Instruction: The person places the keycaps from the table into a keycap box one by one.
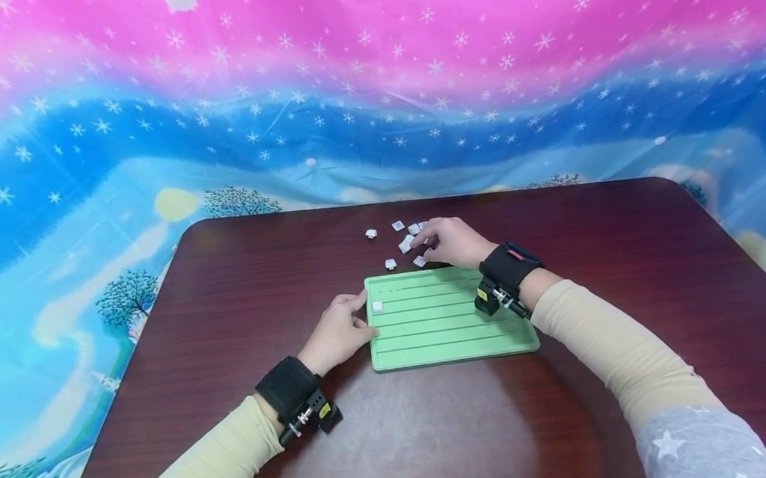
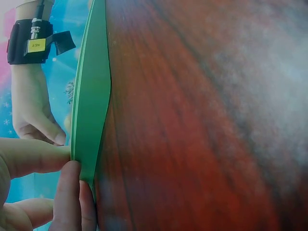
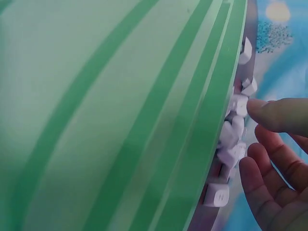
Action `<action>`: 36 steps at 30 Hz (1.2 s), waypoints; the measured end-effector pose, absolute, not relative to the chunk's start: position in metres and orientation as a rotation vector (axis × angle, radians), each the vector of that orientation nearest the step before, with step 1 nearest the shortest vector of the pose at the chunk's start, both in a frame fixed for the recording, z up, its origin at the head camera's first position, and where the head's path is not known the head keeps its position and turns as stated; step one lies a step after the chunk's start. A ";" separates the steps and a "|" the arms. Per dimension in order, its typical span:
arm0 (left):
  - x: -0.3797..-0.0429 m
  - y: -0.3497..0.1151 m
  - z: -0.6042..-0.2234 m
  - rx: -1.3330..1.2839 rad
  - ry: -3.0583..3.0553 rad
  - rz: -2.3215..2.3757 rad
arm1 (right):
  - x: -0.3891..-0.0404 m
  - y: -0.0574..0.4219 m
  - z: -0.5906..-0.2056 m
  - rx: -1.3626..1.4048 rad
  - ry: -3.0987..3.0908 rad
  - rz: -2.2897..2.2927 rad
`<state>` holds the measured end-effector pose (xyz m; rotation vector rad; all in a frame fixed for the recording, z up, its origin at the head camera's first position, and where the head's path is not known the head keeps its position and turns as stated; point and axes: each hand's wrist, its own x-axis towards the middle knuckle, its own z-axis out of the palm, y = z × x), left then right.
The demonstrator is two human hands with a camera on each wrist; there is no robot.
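My left hand (image 1: pixel 339 332) holds the left edge of a light green ribbed tray (image 1: pixel 452 342); in the left wrist view, the thumb and fingers pinch the tray's rim (image 2: pixel 89 110). One white keycap (image 1: pixel 378 307) sits on the tray near its upper left corner. Beyond the far edge, my right hand (image 1: pixel 454 242) hovers over loose white keycaps (image 1: pixel 398 226). Its fingers are apart and loosely bent in the right wrist view, close to the keycaps (image 3: pixel 238 103), with nothing visibly held. A keycap marked N (image 3: pixel 217 195) lies beside the tray's edge.
The dark reddish-brown table (image 1: pixel 258 279) carries everything. Several keycaps lie scattered behind the tray, including one at the left (image 1: pixel 371 234) and one near the rim (image 1: pixel 390 265). A colourful snowflake-patterned cloth (image 1: pixel 371 82) hangs behind the table.
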<state>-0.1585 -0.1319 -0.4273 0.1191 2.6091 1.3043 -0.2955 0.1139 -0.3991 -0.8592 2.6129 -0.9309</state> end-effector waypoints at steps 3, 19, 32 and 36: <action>-0.158 -0.132 -0.427 0.116 2.599 1.311 | -0.297 0.115 -0.399 -0.848 2.620 -0.893; -0.158 -0.132 -0.424 0.125 2.604 1.291 | -0.302 0.113 -0.401 -0.823 2.638 -0.741; -0.158 -0.132 -0.424 0.116 2.607 1.273 | -0.303 0.109 -0.402 -0.783 2.648 -0.723; -0.158 -0.131 -0.425 0.104 2.606 1.275 | -0.304 0.110 -0.404 -0.777 2.651 -0.725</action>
